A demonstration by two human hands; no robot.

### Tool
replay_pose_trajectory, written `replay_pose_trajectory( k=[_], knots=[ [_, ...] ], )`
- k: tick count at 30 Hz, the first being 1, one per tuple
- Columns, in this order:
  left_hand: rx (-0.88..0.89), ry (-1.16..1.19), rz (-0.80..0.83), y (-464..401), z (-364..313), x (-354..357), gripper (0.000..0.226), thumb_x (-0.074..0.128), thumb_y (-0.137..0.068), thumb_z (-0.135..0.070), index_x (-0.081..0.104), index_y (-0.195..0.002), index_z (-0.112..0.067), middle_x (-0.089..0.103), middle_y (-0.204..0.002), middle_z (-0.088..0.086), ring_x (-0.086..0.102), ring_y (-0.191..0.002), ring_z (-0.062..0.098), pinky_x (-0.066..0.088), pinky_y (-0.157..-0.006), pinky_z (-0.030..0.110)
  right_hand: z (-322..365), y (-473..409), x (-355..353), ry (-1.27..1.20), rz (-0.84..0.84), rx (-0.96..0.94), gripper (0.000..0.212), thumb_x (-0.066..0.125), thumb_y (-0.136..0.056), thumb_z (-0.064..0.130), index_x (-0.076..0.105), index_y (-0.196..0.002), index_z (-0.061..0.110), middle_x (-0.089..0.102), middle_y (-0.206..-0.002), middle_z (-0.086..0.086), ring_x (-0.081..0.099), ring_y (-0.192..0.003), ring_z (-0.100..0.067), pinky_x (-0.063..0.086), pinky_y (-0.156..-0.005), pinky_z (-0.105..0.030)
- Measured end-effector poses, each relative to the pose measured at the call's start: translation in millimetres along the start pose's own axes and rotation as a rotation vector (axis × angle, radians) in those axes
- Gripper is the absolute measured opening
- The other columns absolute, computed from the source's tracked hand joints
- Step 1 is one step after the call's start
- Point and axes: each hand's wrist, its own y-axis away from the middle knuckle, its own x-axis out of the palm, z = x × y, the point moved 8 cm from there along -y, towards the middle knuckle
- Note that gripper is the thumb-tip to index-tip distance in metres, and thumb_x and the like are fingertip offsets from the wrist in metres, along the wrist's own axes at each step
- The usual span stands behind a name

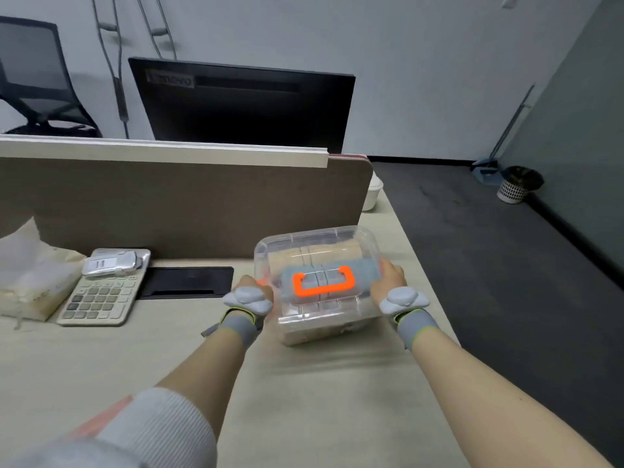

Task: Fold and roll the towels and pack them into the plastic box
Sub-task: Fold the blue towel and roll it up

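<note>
Two hands, fingers curled, grip the plastic box; calculator left, partition behind.

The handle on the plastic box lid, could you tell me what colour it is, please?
Bright orange handle, seen best in the head view.

Grey wristbands edged yellow-green; grey pods on hands; ribbed grey sleeve pushed up, left arm.

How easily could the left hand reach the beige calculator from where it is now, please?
Probably easily: the left hand holds the clear plastic box, and bare desk lies between it and the beige calculator. It must release the box first.
</note>
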Motion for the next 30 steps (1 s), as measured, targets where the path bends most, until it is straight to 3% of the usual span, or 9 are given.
replay_pose_trajectory(
  k=[2,4,9,10,13,17,22,25,30],
  knots=[
    [-0.051,-0.009,-0.041,8,-9,0,0.032,0.046,-0.096,-0.03,0.056,-0.111,-0.004,0.06,-0.119,0.007,0.059,-0.114,0.024,0.046,-0.092,0.028,-10,-20,4,0.066,0.031,0.037,0.047,0.037,-0.091,0.005,0.037,-0.138,0.013,0.039,-0.136,-0.018,0.044,-0.124,-0.037,0.038,-0.104,-0.041],
    [-0.015,-0.032,-0.159,13,-19,-10,0.04,0.045,-0.098,-0.026,0.048,-0.126,0.001,0.056,-0.129,0.013,0.055,-0.119,0.031,0.044,-0.096,0.035,-8,-31,6,0.103,0.003,0.049,0.038,0.035,-0.096,0.013,0.04,-0.133,0.01,0.043,-0.134,-0.019,0.043,-0.126,-0.035,0.037,-0.105,-0.044],
    [-0.026,-0.27,-0.184,6,-41,-12,0.042,0.038,-0.1,-0.015,0.034,-0.138,0.002,0.042,-0.141,0.017,0.045,-0.13,0.031,0.039,-0.102,0.033,-5,-65,7,0.083,-0.02,0.07,0.033,0.038,-0.096,0.012,0.034,-0.128,0.003,0.05,-0.13,-0.018,0.051,-0.12,-0.034,0.042,-0.098,-0.041],
    [-0.011,-0.326,-0.165,7,-46,-9,0.043,0.036,-0.101,-0.014,0.03,-0.14,0.002,0.038,-0.143,0.016,0.042,-0.132,0.03,0.039,-0.1,0.03,-3,-69,8,0.074,-0.021,0.072,0.035,0.039,-0.096,0.011,0.032,-0.129,0.001,0.051,-0.129,-0.019,0.052,-0.119,-0.034,0.042,-0.096,-0.04],
    [-0.036,-0.41,-0.136,5,-45,-1,0.036,0.036,-0.099,-0.01,0.033,-0.132,0.002,0.045,-0.135,0.015,0.048,-0.127,0.028,0.039,-0.075,0.025,1,-75,15,0.055,-0.008,0.024,0.039,0.037,-0.096,0.009,0.032,-0.133,0.0,0.052,-0.126,-0.022,0.054,-0.114,-0.035,0.043,-0.093,-0.039],
    [-0.111,-0.216,-0.192,-4,-29,1,0.032,0.042,-0.094,-0.019,0.038,-0.122,-0.005,0.055,-0.123,0.013,0.053,-0.117,0.032,0.041,-0.085,0.036,-10,-86,31,0.182,0.109,0.005,0.039,0.034,-0.097,0.011,0.029,-0.136,0.008,0.05,-0.121,-0.011,0.053,-0.117,-0.034,0.043,-0.093,-0.038],
    [-0.153,-0.297,-0.321,-4,-24,-5,0.031,0.031,-0.096,-0.029,0.047,-0.119,-0.018,0.047,-0.124,0.009,0.04,-0.121,0.028,0.035,-0.093,0.041,-13,-95,33,0.338,0.125,0.016,0.034,0.032,-0.097,0.019,0.039,-0.13,0.019,0.04,-0.131,-0.005,0.037,-0.124,-0.029,0.036,-0.097,-0.04],
    [-0.158,-0.326,-0.219,-3,-24,-2,0.031,0.04,-0.093,-0.028,0.04,-0.123,-0.022,0.04,-0.129,0.008,0.036,-0.123,0.03,0.035,-0.096,0.043,-13,-96,30,0.307,0.111,0.036,0.032,0.028,-0.099,0.024,0.04,-0.128,0.021,0.037,-0.132,-0.008,0.033,-0.126,-0.027,0.032,-0.1,-0.041],
    [-0.069,-0.285,-0.064,2,-28,2,0.049,0.04,-0.097,-0.026,0.024,-0.142,-0.017,0.031,-0.143,0.006,0.029,-0.134,0.031,0.035,-0.104,0.038,-9,-93,29,0.23,0.295,-0.065,0.039,0.03,-0.101,0.012,0.031,-0.139,0.01,0.032,-0.145,-0.011,0.035,-0.133,-0.035,0.031,-0.111,-0.04]
  ],
)
